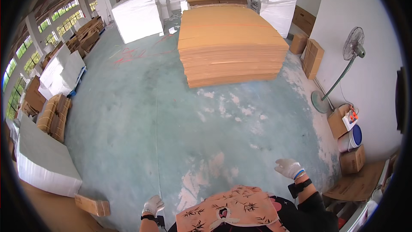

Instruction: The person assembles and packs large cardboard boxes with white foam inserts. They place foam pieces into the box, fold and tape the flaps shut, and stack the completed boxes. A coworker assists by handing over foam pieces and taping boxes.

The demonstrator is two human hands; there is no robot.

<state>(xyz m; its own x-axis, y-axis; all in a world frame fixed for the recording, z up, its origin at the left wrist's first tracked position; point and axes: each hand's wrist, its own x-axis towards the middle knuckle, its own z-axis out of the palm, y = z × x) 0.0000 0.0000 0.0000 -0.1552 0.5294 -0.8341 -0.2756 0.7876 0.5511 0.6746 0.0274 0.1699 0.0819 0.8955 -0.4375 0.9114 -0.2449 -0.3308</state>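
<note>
Hands, left [153, 205] and right [288, 167], hang empty, loosely open; cardboard stack [231, 45] runs lengthwise away.

1. Our left hand [152, 205], in a white knitted work glove, hangs low at the lower edge of the view, fingers loosely curled and holding nothing.
2. A black band circles our left wrist just below the glove cuff; only a short stretch of bare forearm shows beneath it.
3. Our right hand [288, 167], also in a white knitted glove, is raised higher and further out to the side, palm down, fingers relaxed and slightly bent, empty.
4. Our right wrist carries a blue band and, below it, a black strap.
5. Our right forearm is bare, running back into a black sleeve at the elbow.
</note>
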